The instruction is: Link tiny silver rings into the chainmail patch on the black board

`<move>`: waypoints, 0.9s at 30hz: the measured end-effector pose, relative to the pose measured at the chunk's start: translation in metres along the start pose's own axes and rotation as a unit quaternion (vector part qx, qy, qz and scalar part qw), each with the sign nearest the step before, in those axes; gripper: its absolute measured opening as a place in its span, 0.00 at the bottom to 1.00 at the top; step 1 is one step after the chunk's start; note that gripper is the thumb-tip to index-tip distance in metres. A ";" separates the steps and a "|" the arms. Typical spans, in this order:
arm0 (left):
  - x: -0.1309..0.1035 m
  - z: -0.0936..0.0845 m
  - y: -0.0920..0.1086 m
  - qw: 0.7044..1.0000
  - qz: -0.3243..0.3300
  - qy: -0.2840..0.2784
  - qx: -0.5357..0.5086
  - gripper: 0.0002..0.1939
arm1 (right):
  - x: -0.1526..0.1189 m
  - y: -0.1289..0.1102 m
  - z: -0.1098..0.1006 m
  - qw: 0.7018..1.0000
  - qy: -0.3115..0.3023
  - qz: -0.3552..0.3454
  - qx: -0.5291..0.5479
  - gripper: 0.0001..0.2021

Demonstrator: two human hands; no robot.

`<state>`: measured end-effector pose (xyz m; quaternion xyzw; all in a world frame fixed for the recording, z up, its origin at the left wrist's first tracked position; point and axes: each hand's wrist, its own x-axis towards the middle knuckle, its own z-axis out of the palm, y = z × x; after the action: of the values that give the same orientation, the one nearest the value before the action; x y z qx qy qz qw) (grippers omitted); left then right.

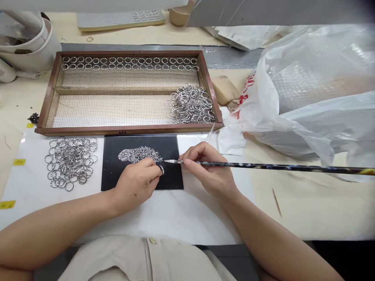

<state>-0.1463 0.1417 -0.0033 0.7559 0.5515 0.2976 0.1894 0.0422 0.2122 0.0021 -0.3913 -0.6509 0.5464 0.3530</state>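
Over the black pad [172, 181], my left hand [136, 179] is closed, pinching a small silver ring [161, 169] at its fingertips. My right hand [209, 168] grips a long, dark, patterned picker stick [263, 166] near its pointed white tip. That tip points left, just above the ring and short of a heap of tiny sparkling stones [140, 153] on the pad. Left of the pad lies a loose pile of silver rings [72, 162] on white paper.
Behind the pad stands a wood-framed mesh tray [129, 130], with two rows of rings [125, 63] along its back and a ring heap [191, 104] at its right. White plastic bags [293, 101] fill the right side. A toothpick [277, 203] lies at the right front.
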 end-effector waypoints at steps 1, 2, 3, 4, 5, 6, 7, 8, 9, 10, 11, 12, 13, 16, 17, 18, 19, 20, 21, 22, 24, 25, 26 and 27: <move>0.000 0.000 0.000 1.000 0.001 0.000 0.001 0.11 | -0.001 0.000 -0.001 1.000 -0.008 0.001 0.022 0.07; 0.000 0.000 0.000 1.000 0.003 0.001 0.002 0.11 | -0.001 0.000 -0.002 0.999 -0.016 0.001 0.043 0.07; 0.000 0.000 0.000 1.000 0.003 0.002 0.003 0.11 | -0.002 -0.001 -0.003 0.998 -0.024 -0.001 0.061 0.07; 0.000 0.000 0.000 1.000 0.005 0.003 0.004 0.11 | -0.002 -0.001 -0.003 0.997 -0.031 -0.004 0.076 0.07; 0.000 0.000 0.000 1.000 0.007 0.004 0.005 0.11 | -0.003 -0.002 -0.003 0.995 -0.037 -0.008 0.088 0.07; 0.000 0.001 -0.001 1.000 0.011 0.005 0.007 0.11 | -0.003 -0.003 -0.003 0.994 -0.043 -0.011 0.096 0.07; 0.000 0.001 -0.001 1.000 0.016 0.007 0.011 0.11 | -0.004 -0.003 -0.003 0.994 -0.047 -0.014 0.101 0.08; -0.001 0.001 -0.001 1.000 0.022 0.010 0.017 0.12 | -0.004 -0.004 -0.002 0.993 -0.051 -0.015 0.104 0.08; -0.001 0.002 -0.001 0.999 0.029 0.012 0.024 0.12 | -0.004 -0.004 -0.002 0.993 -0.053 -0.015 0.104 0.08; -0.001 0.002 -0.001 0.999 0.035 0.014 0.032 0.12 | -0.005 -0.004 -0.002 0.993 -0.056 -0.014 0.103 0.08; -0.001 0.002 -0.001 0.998 0.040 0.014 0.041 0.13 | -0.005 -0.005 -0.002 0.993 -0.058 -0.013 0.101 0.08; -0.001 0.002 -0.001 0.998 0.046 0.014 0.048 0.13 | -0.005 -0.005 -0.002 0.993 -0.058 -0.013 0.099 0.08; -0.001 0.002 0.000 0.997 0.051 0.014 0.054 0.14 | -0.005 -0.005 -0.002 0.993 -0.059 -0.013 0.097 0.08; -0.001 0.001 0.000 0.996 0.062 0.009 0.070 0.15 | -0.005 -0.006 -0.003 0.994 -0.057 -0.017 0.093 0.09; -0.001 0.001 0.000 0.995 0.064 0.006 0.075 0.15 | -0.004 -0.007 -0.003 0.994 -0.056 -0.017 0.091 0.09; -0.001 0.001 0.000 0.995 0.066 0.003 0.079 0.15 | -0.004 -0.007 -0.003 0.995 -0.056 -0.015 0.087 0.09; -0.001 0.001 0.001 0.994 0.067 0.001 0.083 0.16 | -0.004 -0.008 -0.003 0.995 -0.055 -0.012 0.082 0.09; -0.001 0.001 0.001 0.994 0.067 -0.001 0.087 0.16 | -0.004 -0.008 -0.003 0.996 -0.054 -0.009 0.076 0.10; -0.001 0.001 0.001 0.994 0.067 -0.001 0.089 0.16 | -0.004 -0.009 -0.002 0.996 -0.053 -0.008 0.070 0.10; -0.002 0.002 0.001 0.993 0.068 0.001 0.092 0.16 | -0.004 -0.009 -0.002 0.996 -0.053 -0.008 0.065 0.10; -0.002 0.002 0.001 0.993 0.069 0.004 0.096 0.16 | -0.004 -0.009 -0.002 0.997 -0.055 -0.013 0.060 0.10; -0.001 0.002 0.001 0.993 0.069 0.004 0.097 0.16 | -0.004 -0.009 -0.002 0.996 -0.057 -0.017 0.060 0.09; -0.001 0.002 0.001 0.993 0.070 0.002 0.098 0.16 | -0.005 -0.009 -0.002 0.996 -0.059 -0.020 0.062 0.09; -0.001 0.002 0.001 0.993 0.070 0.000 0.098 0.16 | -0.005 -0.009 -0.002 0.996 -0.061 -0.021 0.064 0.09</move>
<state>-0.1443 0.1402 -0.0042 0.8076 0.5235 0.2548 0.0933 0.0445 0.2079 0.0116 -0.3198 -0.6429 0.6021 0.3490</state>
